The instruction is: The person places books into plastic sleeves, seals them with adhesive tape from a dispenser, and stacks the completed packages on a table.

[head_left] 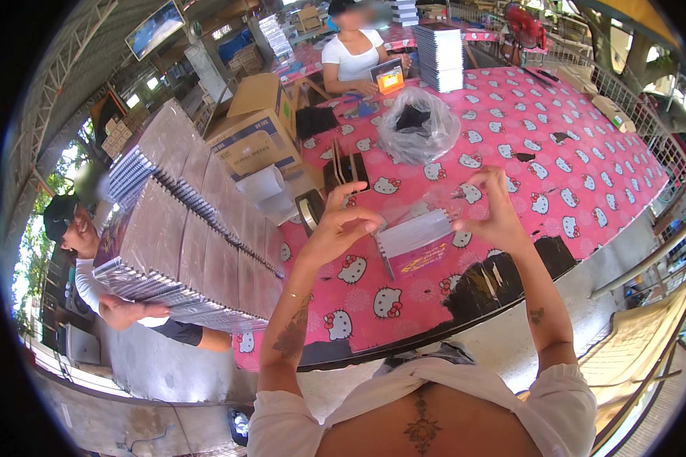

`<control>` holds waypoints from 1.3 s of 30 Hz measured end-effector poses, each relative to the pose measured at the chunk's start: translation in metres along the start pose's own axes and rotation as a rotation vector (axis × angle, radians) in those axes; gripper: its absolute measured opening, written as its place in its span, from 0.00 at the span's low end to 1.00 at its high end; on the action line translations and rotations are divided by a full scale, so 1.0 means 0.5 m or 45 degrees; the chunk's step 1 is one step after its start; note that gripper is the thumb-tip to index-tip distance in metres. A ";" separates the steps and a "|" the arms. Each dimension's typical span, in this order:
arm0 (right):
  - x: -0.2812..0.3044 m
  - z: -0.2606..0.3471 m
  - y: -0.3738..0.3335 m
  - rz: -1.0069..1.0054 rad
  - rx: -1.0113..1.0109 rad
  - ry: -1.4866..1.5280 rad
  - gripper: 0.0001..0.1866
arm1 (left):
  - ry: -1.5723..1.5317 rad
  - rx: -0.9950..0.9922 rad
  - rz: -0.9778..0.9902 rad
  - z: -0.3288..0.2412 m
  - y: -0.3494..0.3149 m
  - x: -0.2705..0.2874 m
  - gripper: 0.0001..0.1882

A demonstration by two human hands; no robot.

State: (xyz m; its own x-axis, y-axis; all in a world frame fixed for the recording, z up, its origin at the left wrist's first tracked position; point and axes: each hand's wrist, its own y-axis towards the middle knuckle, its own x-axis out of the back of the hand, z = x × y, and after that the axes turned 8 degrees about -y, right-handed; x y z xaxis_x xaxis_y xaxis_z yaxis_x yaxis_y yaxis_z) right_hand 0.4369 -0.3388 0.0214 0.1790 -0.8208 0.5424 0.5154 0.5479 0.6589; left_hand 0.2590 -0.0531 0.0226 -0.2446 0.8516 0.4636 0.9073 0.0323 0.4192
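A bundle of spiral notebooks (419, 247) with a purple and white cover stands in front of me on the pink table, inside a clear plastic bag (438, 199). The bag's loose top spreads above the white pages. On its left side, my left hand (341, 225) is closed, thumb and fingers curled at the plastic's edge. Opposite it, my right hand (497, 213) grips the plastic, its thumb by the notebooks' upper right corner. The film is so thin that its exact hold in the fingers is hard to make out.
Tall stacks of wrapped notebooks (198, 236) rise at left, with a person holding them. Behind are a cardboard box (259, 141), a tape dispenser (310, 209) and a bulging clear bag (418, 126). Another person sits across the pink table (587, 179) beside a notebook pile (440, 57).
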 end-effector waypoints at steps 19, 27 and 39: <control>-0.134 -0.107 -0.033 0.668 0.168 0.246 0.30 | 0.547 0.154 -0.519 0.080 0.075 -0.197 0.49; -0.203 -0.121 0.151 1.140 -0.222 0.790 0.34 | 0.225 -0.152 -0.541 -0.125 0.049 -0.152 0.08; -0.152 -0.160 0.105 1.379 -0.119 1.204 0.37 | -0.440 0.558 -0.108 0.064 -0.013 -0.153 0.24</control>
State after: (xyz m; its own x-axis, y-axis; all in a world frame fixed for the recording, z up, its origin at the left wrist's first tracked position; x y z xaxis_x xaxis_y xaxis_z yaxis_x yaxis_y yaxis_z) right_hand 0.5172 -0.2604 -0.0270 0.9699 0.1667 0.1776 -0.1860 0.9776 0.0980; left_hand 0.2828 -0.1016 -0.0402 -0.2630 0.9562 0.1286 0.9647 0.2592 0.0464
